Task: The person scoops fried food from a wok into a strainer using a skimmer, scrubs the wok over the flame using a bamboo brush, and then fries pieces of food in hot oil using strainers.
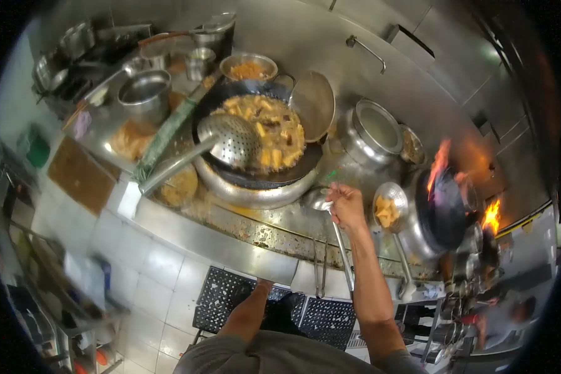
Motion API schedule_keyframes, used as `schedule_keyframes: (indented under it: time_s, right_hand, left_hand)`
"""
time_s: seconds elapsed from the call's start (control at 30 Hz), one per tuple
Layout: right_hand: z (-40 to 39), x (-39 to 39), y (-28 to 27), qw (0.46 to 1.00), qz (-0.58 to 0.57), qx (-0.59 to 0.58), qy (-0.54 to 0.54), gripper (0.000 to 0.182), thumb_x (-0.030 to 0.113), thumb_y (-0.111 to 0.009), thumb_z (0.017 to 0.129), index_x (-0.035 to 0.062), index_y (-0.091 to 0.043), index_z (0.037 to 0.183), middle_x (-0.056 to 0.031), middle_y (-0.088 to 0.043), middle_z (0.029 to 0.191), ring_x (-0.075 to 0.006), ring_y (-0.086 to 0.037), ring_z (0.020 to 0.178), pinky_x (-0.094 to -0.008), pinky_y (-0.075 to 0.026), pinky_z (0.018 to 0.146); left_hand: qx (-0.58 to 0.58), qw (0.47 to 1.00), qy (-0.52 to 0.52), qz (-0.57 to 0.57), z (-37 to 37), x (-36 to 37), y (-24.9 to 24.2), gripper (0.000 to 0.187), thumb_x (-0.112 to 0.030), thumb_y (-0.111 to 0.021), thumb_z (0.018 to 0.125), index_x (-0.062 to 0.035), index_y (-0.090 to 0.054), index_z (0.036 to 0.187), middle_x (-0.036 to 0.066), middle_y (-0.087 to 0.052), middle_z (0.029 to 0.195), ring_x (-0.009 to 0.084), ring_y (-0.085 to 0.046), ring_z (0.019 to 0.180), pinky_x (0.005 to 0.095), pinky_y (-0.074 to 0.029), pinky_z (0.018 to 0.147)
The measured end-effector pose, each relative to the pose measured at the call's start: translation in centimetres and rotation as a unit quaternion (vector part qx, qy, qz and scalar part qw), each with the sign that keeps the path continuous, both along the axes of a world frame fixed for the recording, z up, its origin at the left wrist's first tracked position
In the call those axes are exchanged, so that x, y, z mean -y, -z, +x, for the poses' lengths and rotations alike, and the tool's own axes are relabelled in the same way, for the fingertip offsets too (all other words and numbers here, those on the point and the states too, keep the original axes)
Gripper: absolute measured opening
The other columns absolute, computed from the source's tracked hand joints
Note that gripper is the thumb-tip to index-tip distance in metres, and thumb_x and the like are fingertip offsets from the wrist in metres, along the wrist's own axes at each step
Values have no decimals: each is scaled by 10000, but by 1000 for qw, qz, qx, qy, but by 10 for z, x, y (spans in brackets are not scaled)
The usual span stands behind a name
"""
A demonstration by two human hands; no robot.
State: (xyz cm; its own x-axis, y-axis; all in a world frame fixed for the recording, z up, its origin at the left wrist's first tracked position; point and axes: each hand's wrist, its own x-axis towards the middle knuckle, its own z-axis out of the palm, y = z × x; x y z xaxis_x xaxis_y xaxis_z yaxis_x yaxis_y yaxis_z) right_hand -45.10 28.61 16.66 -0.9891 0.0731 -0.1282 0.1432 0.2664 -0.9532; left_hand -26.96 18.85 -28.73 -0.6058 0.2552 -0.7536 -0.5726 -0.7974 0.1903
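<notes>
My right hand (347, 207) is held over the counter with its fingers curled together in a pinch; what they hold, if anything, cannot be made out. Right beside it lies a metal ladle (316, 199), its long handle running toward me under the hand. My left forearm (246, 311) reaches down to the counter's front edge, where the hand is hidden. Left of my right hand, a black wok (209, 103) holds yellowish pieces (271, 128) bubbling in oil. A perforated skimmer (234, 142) rests across the wok, its handle pointing to the left front.
Flames (491, 217) rise around a second wok (442, 212) at right. A strainer (393, 192) with golden pieces and a pair of tongs (320, 268) lie nearby. Behind stand a steel pot (361, 146) and a bowl of orange food (249, 67). Another person (502, 318) is at far right.
</notes>
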Motion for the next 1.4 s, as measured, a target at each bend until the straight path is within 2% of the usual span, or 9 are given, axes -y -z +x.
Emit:
schedule_keyframes:
  time_s: [0.07,0.2,0.37,0.63,0.7,0.83,1.2,1.27,1.4]
  right_hand:
    - [-3,13,-3,982,-157,103,0,66,53,-539,897,32,-577,847,-44,-533,672,-65,-364,368,-231,-222,276]
    - [-2,28,-4,985,-144,92,-29,100,66,-552,892,-1,-598,835,-49,-562,671,-73,-434,428,-244,-318,346]
    - [0,38,9,975,87,-194,-71,150,77,-558,888,-46,-643,902,-39,-591,659,-62,-502,544,-225,-389,473]
    - [5,61,-5,954,237,-138,-124,99,63,-581,835,-3,-655,840,-106,-582,623,-153,-507,547,-316,-418,547]
    - [18,63,10,924,290,-219,-119,86,54,-575,815,4,-645,809,-178,-544,607,-234,-507,529,-339,-413,545]
    - [33,75,3,929,226,-273,-110,86,45,-563,815,2,-638,814,-238,-489,616,-296,-511,525,-373,-414,542]
    - [32,61,0,931,241,-266,-70,175,9,-555,818,4,-667,953,-204,-610,678,-284,-619,598,-349,-480,606]
    - [20,54,0,951,259,-123,-117,214,-4,-546,822,19,-670,994,-212,-615,702,-256,-639,620,-350,-488,615]
    - [30,57,5,908,314,-264,-83,188,28,-564,829,17,-669,985,-196,-596,665,-216,-600,580,-330,-470,595]
  left_hand:
    - [-2,1000,1,3,1,-1,2,406,-305,-568,898,-39,-531,1202,142,-580,1135,293,-584,1019,497,-515,840]
    - [2,1000,1,3,1,-2,4,410,-307,-567,899,-34,-530,1203,145,-579,1139,293,-583,1023,498,-515,840]
    - [9,1000,4,-5,1,0,3,415,-308,-565,900,-29,-528,1204,148,-577,1143,293,-582,1027,500,-514,841]
    - [42,997,20,-63,0,2,4,422,-311,-562,901,-21,-526,1207,153,-574,1150,294,-581,1032,501,-513,842]
    - [-231,935,-36,266,6,10,39,289,-249,-608,878,-94,-536,1112,63,-617,1058,238,-598,955,457,-536,768]
    - [-96,990,6,107,6,6,33,291,-251,-604,880,-91,-538,1114,69,-619,1061,239,-603,942,453,-538,757]
    - [-55,994,48,76,-2,8,29,296,-259,-594,884,-82,-544,1117,87,-625,1067,243,-615,905,440,-544,726]
    - [-54,994,58,74,-2,8,29,297,-260,-592,885,-81,-545,1118,90,-626,1068,243,-617,898,438,-545,720]
    - [-62,992,80,82,-1,9,34,300,-263,-588,887,-77,-547,1119,97,-628,1070,245,-621,885,433,-547,709]
